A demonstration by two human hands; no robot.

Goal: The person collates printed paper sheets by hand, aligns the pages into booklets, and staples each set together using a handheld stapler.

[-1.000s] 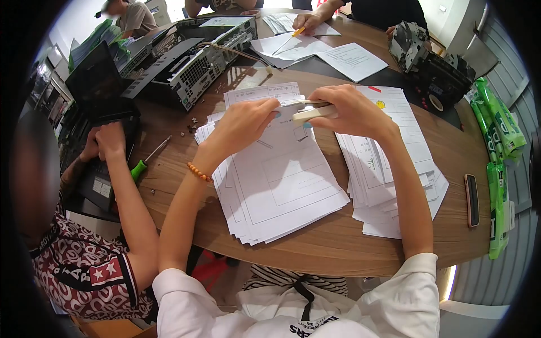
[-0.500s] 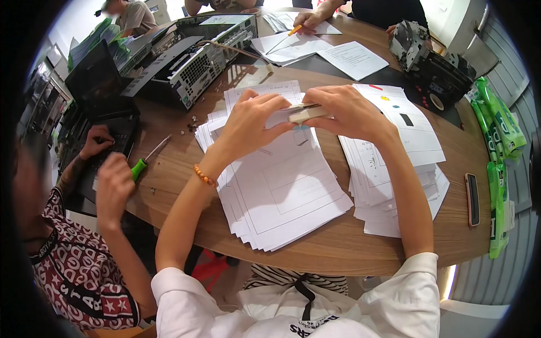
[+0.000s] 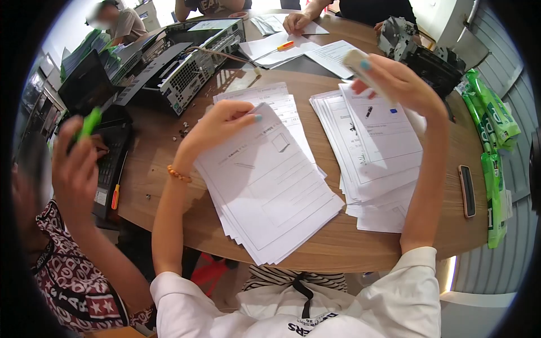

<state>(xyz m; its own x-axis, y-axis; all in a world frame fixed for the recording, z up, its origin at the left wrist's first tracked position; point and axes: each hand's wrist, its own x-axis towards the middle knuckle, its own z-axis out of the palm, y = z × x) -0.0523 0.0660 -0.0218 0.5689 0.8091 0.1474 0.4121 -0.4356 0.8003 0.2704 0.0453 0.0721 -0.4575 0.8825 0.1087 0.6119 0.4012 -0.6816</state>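
Observation:
My left hand [image 3: 221, 125] pinches the top corner of a stack of printed sheets [image 3: 270, 191] lying in front of me, with thumb and fingers closed on it. My right hand [image 3: 408, 84] is raised over a second pile of printed sheets [image 3: 360, 152] on the right. Its fingers are wrapped round a small whitish stapler [image 3: 360, 66], blurred by motion. Under the left stack, further printed pages [image 3: 293, 107] stick out toward the back.
An opened computer case [image 3: 186, 84] stands at the back left beside a laptop [image 3: 107, 163]. A person's hand [image 3: 73, 158] on the left lifts a green-handled tool. A phone [image 3: 466, 191], green packets [image 3: 496, 118] and a dismantled machine [image 3: 428, 65] are on the right.
My hands have parted: the right has moved right with the stapler, the left has stayed at the stack's corner. The neighbour's hand has risen with the green tool; the orange-handled screwdriver across lies released.

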